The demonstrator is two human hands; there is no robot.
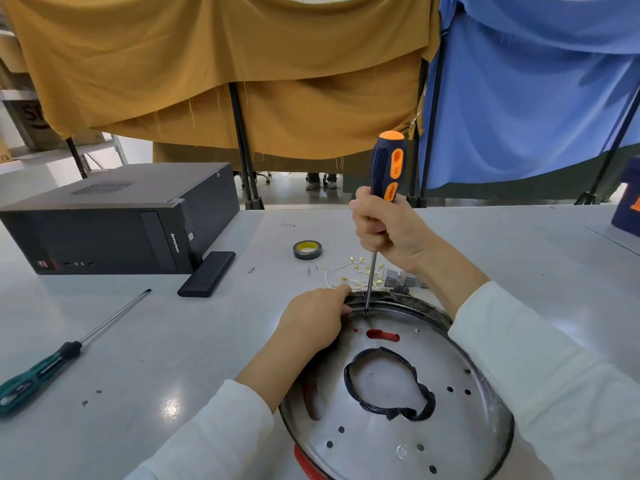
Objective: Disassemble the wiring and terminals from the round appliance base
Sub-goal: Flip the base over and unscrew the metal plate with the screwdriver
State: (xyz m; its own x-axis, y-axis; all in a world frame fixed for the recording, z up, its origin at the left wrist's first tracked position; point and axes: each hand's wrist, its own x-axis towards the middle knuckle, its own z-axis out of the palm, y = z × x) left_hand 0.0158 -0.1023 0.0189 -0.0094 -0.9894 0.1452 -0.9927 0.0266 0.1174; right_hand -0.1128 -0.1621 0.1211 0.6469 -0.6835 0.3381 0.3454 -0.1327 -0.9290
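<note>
The round metal appliance base [381, 434] lies on the table in front of me, with a black looped wire [391, 386] resting on its plate. My right hand [388, 230] grips an orange and dark blue screwdriver [386, 168] held upright, its tip set at the far rim of the base. My left hand [315, 317] grips that far rim just left of the tip. Loose white wires with brass terminals [353, 271] lie on the table beyond the rim, beside small grey blocks [401, 280].
A green-handled screwdriver [52, 365] lies at the left. A black computer case [114, 220] and a flat black box [207, 273] stand at the back left. A roll of black tape [306, 250] and small screws [311, 270] lie behind the base.
</note>
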